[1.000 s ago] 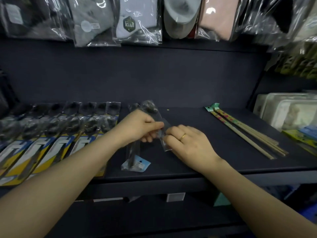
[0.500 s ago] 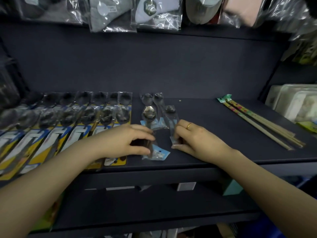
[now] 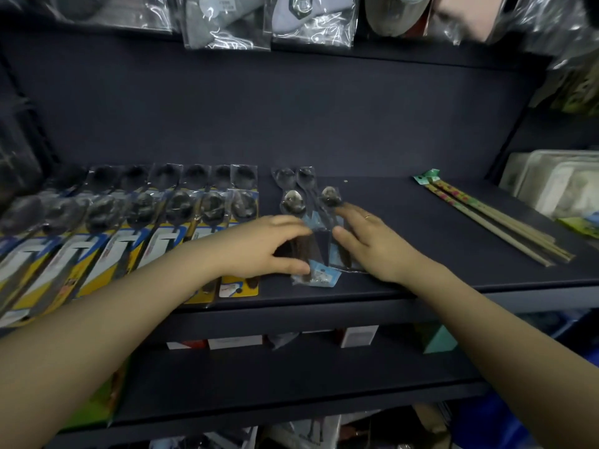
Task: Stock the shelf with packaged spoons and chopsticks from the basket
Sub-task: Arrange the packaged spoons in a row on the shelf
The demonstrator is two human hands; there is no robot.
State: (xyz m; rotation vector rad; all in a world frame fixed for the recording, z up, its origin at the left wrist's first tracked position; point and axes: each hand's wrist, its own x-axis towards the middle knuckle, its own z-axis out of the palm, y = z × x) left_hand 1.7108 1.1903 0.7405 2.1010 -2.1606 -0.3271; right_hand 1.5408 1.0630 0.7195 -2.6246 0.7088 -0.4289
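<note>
At the front edge of the dark shelf [image 3: 421, 286], at six o'clock: left hand [image 3: 259, 247] curling thumb and fingers round the dark handles of a clear-bagged spoon pack [image 3: 293, 205], pinching it against the board. Just right of it, right hand [image 3: 372, 244] lying flat with fingers spread, pressing down on a second spoon pack [image 3: 330, 196], ring showing. Further back, at twelve o'clock, two more bagged spoons [image 3: 296, 177] lying side by side. Out at nine o'clock, overlapping rows of yellow-and-blue carded spoons [image 3: 146, 222]. Out at three o'clock, packaged chopsticks [image 3: 486, 215] lying slantwise, well apart from both hands. Overhead, bagged goods [image 3: 227, 24] hanging.
</note>
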